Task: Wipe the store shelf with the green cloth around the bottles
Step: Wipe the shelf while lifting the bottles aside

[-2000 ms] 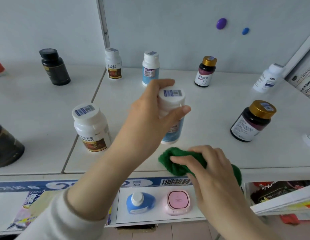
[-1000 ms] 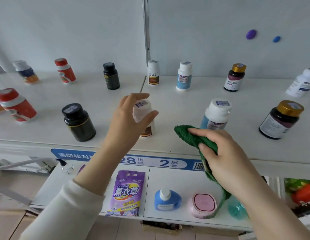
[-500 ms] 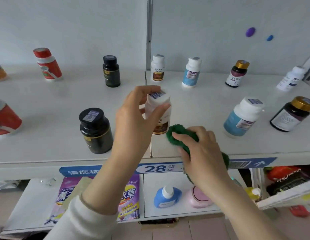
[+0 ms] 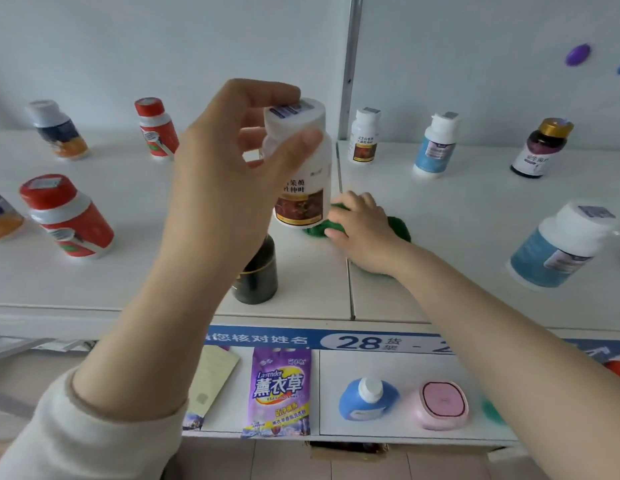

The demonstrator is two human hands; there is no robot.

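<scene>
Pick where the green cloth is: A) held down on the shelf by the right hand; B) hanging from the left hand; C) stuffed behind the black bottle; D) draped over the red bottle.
A: the right hand holds the green cloth down on the shelf, while the left hand grips the lifted white bottle.

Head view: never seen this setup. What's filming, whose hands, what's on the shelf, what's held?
No machine: a person wears one wide-angle camera on the head, looking down at their own bare hands. The left hand holds a white bottle lifted off the shelf. The right hand holds the bunched green cloth down on the shelf. Around them stand a black bottle, red bottles and blue-labelled bottles. A lower shelf holds a purple bag, a blue bottle and a pink box.
</scene>
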